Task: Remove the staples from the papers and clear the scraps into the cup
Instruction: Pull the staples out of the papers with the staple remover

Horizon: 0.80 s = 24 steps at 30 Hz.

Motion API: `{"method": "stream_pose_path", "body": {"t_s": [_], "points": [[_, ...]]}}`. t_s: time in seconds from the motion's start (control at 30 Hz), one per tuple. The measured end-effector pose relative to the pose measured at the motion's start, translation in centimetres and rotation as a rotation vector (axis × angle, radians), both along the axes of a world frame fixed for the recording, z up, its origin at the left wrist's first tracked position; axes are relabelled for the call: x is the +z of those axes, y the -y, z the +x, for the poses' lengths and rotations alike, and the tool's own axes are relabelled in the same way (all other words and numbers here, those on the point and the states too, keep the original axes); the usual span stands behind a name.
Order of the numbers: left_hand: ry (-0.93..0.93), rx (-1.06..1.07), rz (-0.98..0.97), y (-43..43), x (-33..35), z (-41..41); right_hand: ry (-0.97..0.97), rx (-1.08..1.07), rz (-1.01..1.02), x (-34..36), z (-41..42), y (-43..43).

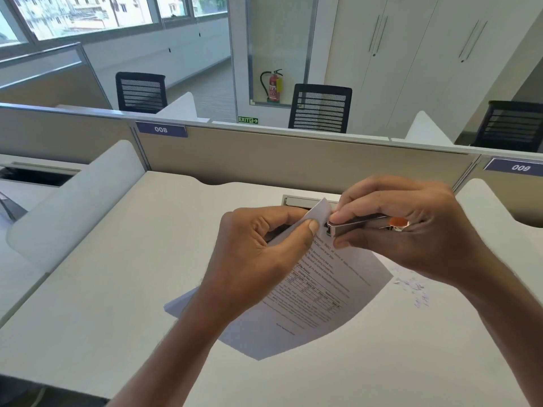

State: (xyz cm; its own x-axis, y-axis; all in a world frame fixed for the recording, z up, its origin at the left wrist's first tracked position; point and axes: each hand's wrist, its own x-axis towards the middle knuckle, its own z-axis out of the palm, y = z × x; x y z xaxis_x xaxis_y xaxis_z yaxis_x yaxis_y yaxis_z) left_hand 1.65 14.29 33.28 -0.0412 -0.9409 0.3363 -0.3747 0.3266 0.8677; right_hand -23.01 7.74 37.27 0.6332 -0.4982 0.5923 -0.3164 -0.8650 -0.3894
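head view, single frame. my left hand (258,254) pinches the top corner of the papers (317,292), thumb on the front, the other fingers curled in behind. my right hand (411,230) is wrapped round a metal tool (358,224) with an orange part at its back end, index finger along the top and thumb underneath. the tool's nose sits at that same top corner, just beside the left thumb; i cannot tell whether it bites into the paper. the papers are raised at the held corner, printed side up, lower edge low over the desk (117,274); another sheet edge shows under my left wrist. scraps (411,286), small white bits, lie on the desk just right of the papers, below my right wrist. beige partition (293,160) beyond the desk.
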Motion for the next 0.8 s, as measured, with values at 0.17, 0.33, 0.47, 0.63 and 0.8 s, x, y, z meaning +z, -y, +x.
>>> {"method": "stream_pose_path", "body": {"t_s": [0.17, 0.33, 0.47, 0.63, 0.8], "points": [[-0.02, -0.014, 0.022, 0.3, 0.2, 0.1, 0.008, -0.038, 0.014, 0.0, 0.0, -0.1], [-0.106, -0.04, 0.114, 0.4, 0.8, 0.3, 0.001, -0.053, -0.005, 0.0, 0.1, 0.0], [-0.124, -0.059, 0.17, 0.6, 1.0, 0.2, -0.005, -0.044, -0.001, 0.0, 0.2, -0.1], [-0.134, -0.041, 0.149, 0.7, 1.0, 0.0, -0.008, -0.07, -0.004, 0.1, 0.3, -0.2], [-0.134, -0.049, 0.17, 0.6, 1.3, 0.1, -0.019, -0.032, -0.01, 0.0, 0.4, -0.2]]}}
